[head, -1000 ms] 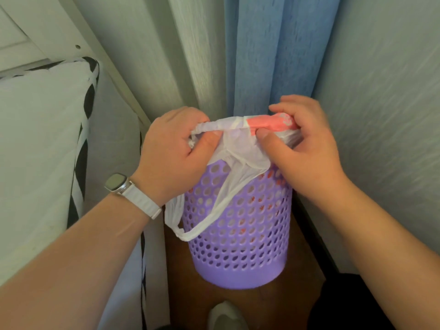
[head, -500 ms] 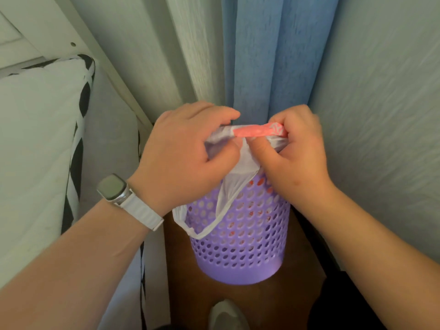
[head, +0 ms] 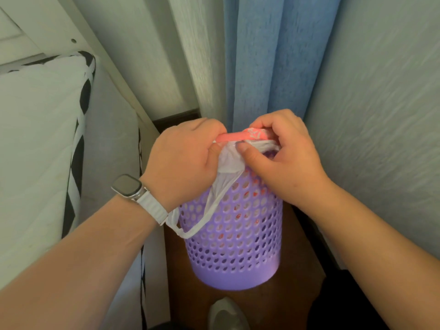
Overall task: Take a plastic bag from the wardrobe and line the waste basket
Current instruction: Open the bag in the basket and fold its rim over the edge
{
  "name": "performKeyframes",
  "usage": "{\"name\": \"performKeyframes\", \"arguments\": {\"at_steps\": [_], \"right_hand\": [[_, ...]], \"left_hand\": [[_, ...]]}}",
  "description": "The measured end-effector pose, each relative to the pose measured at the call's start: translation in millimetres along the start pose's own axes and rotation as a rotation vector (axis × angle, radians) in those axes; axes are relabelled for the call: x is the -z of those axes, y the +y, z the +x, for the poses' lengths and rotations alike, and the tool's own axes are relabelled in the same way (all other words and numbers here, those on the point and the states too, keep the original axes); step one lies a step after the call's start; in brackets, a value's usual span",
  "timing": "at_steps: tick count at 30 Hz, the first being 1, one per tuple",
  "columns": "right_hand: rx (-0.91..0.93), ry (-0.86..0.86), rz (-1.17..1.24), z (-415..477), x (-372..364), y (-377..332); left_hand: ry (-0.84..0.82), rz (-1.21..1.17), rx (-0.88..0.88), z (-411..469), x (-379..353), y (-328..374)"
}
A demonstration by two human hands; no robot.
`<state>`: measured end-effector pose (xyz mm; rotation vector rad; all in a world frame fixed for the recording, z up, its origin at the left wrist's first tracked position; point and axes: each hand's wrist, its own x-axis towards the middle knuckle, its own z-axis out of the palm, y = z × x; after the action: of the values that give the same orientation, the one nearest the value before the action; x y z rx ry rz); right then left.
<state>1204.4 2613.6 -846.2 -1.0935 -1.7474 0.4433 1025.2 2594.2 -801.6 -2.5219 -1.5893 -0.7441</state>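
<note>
Two grips, your left grip [head: 181, 163] and right grip [head: 283, 163], pinch the plastic bag [head: 229, 160] at the waste basket [head: 238, 239] rim; it looks mostly inside, cuffing remains.

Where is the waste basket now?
Head view, lower centre: the waste basket stands on the brown floor before the blue curtain, mattress on its left, wall on its right.

White plastic bag [head: 229, 160] draped over upright purple perforated basket [head: 234, 244].
</note>
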Motion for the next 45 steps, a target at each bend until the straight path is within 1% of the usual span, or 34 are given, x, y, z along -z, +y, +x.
{"name": "performKeyframes", "arguments": {"at_steps": [5, 8, 11, 15, 20, 24, 28, 34, 38, 41, 45], "right_hand": [[0.044, 0.025, 0.028, 5, 6, 10], [0.054, 0.076, 0.022, 5, 5, 13], [0.037, 0.126, 0.013, 3, 4, 12], [-0.002, 0.151, -0.041, -1, 1, 9], [-0.017, 0.154, -0.097, -6, -5, 2], [-0.035, 0.089, -0.041, -6, -6, -2], [0.028, 0.033, 0.011, -4, -2, 0], [0.063, 0.080, 0.012, 0, 4, 8], [0.051, 0.110, -0.002, 1, 5, 12], [0.006, 0.174, -0.006, -2, 4, 12], [-0.014, 0.183, -0.047, -4, 1, 10]], "left_hand": [[0.051, 0.005, -0.011, 1, 3, -5], [0.072, 0.003, -0.024, 1, 5, 1], [0.073, 0.042, -0.065, 1, 6, 4], [0.050, 0.104, -0.137, 2, 8, 8], [0.071, 0.159, -0.111, 1, -1, 18], [0.079, 0.162, -0.075, 1, -2, 11], [0.068, 0.134, -0.026, 2, 0, 2], [0.097, 0.053, -0.011, 2, 0, 0], [0.113, 0.016, -0.022, 2, 1, 2], [0.081, -0.026, -0.062, 2, 3, 6], [0.040, 0.027, -0.079, 2, 3, 11]]}}
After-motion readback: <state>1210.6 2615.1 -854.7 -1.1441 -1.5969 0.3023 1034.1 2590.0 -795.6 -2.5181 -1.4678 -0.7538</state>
